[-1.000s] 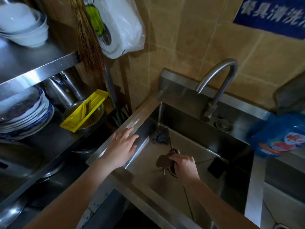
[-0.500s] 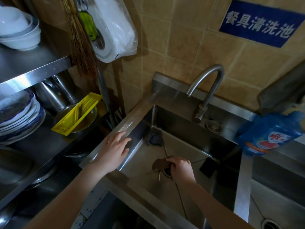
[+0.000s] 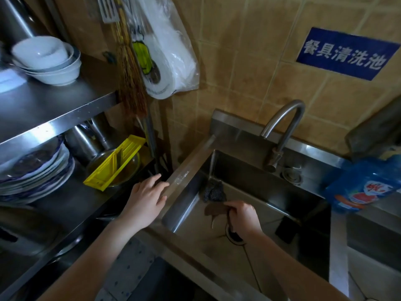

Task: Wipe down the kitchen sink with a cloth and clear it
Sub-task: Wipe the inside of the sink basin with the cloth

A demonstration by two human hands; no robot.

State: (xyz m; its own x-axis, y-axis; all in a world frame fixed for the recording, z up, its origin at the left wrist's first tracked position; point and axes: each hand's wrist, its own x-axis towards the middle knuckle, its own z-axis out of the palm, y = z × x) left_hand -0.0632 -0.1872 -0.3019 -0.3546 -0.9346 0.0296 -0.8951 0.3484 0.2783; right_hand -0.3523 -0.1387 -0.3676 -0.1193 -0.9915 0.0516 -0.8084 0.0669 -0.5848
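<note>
Both hands work the sink (image 3: 195,233): left hand (image 3: 145,198), fingers straight, stays on the rim (image 3: 186,170) left of the drain (image 3: 235,237), while right hand (image 3: 243,218), gripping the brown cloth (image 3: 213,209), has moved off the drain toward the scourer (image 3: 213,191) beyond it, so wiping continues, clearing remains.

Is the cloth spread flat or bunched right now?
Bunched: the right hand grips the brown cloth as a crumpled wad beside the drain.

brown cloth (image 3: 214,210) is being gripped bunched by right hand (image 3: 244,217), mid-basin in stainless steel sink (image 3: 187,169), just beside dark scourer (image 3: 213,191).
</note>
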